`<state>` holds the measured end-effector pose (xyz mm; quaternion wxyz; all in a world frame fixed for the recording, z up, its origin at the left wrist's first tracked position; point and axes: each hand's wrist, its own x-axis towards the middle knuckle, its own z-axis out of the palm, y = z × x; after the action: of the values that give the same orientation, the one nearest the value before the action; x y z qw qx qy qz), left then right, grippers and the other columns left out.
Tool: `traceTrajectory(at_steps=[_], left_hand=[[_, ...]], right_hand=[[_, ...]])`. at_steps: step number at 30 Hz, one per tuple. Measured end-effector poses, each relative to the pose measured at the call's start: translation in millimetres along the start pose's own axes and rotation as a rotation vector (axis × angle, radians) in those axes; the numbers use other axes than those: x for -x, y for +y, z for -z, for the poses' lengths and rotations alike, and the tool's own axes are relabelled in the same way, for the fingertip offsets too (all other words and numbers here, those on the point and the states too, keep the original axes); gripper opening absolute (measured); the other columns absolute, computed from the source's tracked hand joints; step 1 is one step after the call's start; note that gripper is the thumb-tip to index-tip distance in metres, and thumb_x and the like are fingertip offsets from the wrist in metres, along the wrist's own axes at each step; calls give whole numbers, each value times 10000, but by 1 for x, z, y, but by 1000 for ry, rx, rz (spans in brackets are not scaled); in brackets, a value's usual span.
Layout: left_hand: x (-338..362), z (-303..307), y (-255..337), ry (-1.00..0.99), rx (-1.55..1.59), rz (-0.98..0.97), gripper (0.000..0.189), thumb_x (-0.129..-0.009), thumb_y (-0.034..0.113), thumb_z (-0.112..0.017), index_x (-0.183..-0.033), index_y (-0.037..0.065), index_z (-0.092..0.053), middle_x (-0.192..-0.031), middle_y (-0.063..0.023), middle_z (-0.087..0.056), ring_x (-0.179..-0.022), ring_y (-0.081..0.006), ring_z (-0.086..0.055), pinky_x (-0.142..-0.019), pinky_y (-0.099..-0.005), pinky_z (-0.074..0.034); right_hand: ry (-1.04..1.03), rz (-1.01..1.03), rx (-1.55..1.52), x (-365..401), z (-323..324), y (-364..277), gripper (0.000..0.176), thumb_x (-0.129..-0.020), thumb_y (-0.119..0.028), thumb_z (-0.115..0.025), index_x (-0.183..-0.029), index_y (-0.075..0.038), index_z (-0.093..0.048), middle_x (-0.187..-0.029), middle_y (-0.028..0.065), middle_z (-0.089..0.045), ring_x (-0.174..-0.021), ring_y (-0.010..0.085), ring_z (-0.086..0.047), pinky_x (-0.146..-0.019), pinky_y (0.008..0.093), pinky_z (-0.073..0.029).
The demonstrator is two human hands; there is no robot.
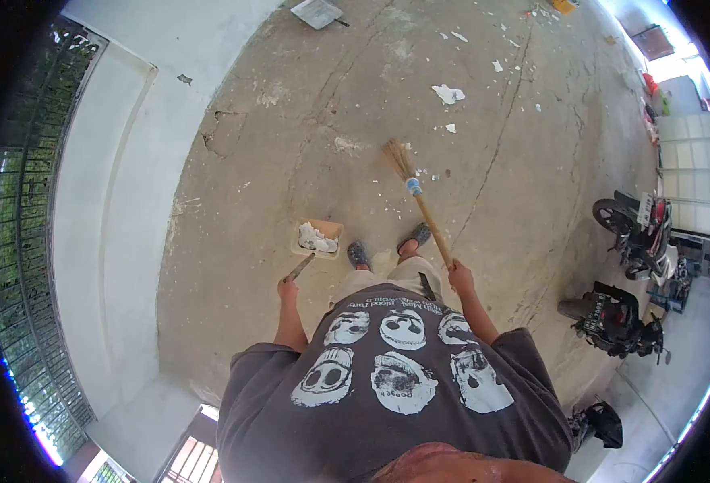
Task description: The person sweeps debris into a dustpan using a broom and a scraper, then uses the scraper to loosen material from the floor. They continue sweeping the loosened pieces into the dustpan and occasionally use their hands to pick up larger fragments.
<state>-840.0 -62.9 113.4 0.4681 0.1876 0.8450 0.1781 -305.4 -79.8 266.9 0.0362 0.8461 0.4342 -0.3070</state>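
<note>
My left hand (289, 288) is closed around the handle of a dustpan (338, 240), which is low over or on the floor left of my feet. White flakes (316, 238) are heaped inside the pan. In my right hand (460, 278) is the wooden stick of a broom (430, 219), its fingers wrapped round the upper end. The straw bristles (400, 159) fan out over the floor ahead of my feet, with small white bits beside them. A larger white flake (449, 94) lies beyond the broom.
Cracked concrete floor (371, 105) spreads ahead, with scattered white chips. A pale pan with a dark handle (317, 14) lies by the left wall (141, 185). Motorcycles (638, 233) stand along the right side. Something yellow (564, 6) is at the far top.
</note>
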Motion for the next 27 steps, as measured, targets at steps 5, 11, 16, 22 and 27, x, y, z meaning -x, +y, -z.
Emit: traceTrajectory(at_steps=[5, 11, 16, 22, 27], left_hand=[[-16, -16, -2, -26, 43, -16, 316, -824, 269, -508, -936, -20, -566, -651, -115, -559, -506, -210, -564, -459, -333, -461], [-94, -45, -36, -123, 141, -32, 317, -848, 247, -472, -974, -34, -545, -673, -95, -554, -570, -231, -552, -456, -333, -433], [-85, -32, -9, -82, -234, -140, 369, -836, 270, -461, -1032, -34, -531, -852, -159, -600, -699, -291, -598, -550, -397, -494], [-59, -28, 18, -58, -220, -142, 381, -833, 255, -466, -990, -81, -553, -979, -247, -580, -930, -358, -558, -781, -390, -448], [-91, -53, -21, -73, -229, -242, 348, -816, 232, -490, -1035, -37, -525, -862, -195, -593, -709, -282, -601, -589, -345, -506]], right_hand=[[-133, -264, -291, 63, 17, 24, 374, -848, -243, -450, -1187, -89, -494, -721, 170, -607, -531, 263, -592, -475, 353, -483], [-119, -345, -525, 103, 25, 39, 394, -851, -237, -488, -1228, -125, -489, -617, 95, -560, -439, 145, -525, -391, 292, -440], [-21, -280, -673, 67, 19, 22, 392, -867, -253, -472, -1238, -125, -476, -595, 92, -551, -411, 150, -514, -368, 293, -431], [92, -362, -682, 19, 24, 18, 358, -852, -248, -440, -1150, -66, -519, -609, 110, -573, -446, 185, -555, -417, 323, -456], [2, -346, -458, 14, 22, 44, 295, -853, -248, -455, -1034, -29, -537, -613, 116, -569, -452, 197, -564, -407, 337, -453]])
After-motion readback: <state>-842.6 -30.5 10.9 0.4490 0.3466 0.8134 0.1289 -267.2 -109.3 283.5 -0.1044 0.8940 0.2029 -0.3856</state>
